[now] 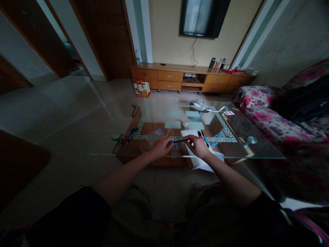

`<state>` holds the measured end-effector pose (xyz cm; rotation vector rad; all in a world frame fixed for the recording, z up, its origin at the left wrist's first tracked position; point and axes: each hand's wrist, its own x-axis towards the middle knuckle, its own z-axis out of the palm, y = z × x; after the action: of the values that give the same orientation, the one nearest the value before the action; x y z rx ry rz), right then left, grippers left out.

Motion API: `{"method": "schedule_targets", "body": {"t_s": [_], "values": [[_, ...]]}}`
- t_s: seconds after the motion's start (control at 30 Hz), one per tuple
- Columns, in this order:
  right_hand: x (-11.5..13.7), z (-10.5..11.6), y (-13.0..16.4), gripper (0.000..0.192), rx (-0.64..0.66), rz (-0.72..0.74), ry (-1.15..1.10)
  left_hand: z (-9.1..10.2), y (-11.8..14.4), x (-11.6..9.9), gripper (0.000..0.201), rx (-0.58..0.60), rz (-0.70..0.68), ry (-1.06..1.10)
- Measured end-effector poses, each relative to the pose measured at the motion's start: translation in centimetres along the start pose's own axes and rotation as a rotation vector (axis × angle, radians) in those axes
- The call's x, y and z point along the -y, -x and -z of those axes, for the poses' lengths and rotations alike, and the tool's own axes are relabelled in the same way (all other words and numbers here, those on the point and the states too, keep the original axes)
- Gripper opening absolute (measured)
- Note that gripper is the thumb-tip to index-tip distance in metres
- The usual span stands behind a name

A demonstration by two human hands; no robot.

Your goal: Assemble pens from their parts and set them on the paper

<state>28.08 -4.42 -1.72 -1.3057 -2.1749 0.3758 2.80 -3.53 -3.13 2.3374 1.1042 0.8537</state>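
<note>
Centrally, a slim dark pen (178,141) lies level between a person's two hands, just above the near edge of a glass counter (257,151). The left hand (161,146) wraps its grip closed around the blue end of the pen, while the right hand (197,145) pinches the opposite end between fingertips, so both grips are clamped on the pen. Held from both ends like this, the pen stays steady and horizontal, as if the two halves were being worked against each other; whether a cap is coming off cannot be told.

Under the right hand, a white sheet of paper (203,164) hangs over the counter's near edge. Two more pens (202,136) rest on that paper, just beyond the right hand. Near the counter's left edge, a small bundle of red and blue pens (128,135) lies well apart from the hands. Toward the far edge sit pale blue cards (172,124) and a bowl-like basket (194,116).

Beyond the counter stands a wooden cabinet (169,76) under a wall screen (203,17), and a floral sofa (269,116) runs along the right side.
</note>
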Motion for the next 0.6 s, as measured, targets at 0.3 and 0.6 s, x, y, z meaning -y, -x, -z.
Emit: {"method": "schedule_targets", "body": {"t_s": [0.3,0.6], "values": [[0.15,-0.08,0.06,0.028,0.046,0.026,-0.026,-0.12,-0.05,0.06,0.009,0.022,-0.013,-0.02],[0.53,-0.21,0.09,0.02,0.055,0.085,-0.08,0.13,0.02,-0.34,0.009,0.038,-0.065,0.021]]}}
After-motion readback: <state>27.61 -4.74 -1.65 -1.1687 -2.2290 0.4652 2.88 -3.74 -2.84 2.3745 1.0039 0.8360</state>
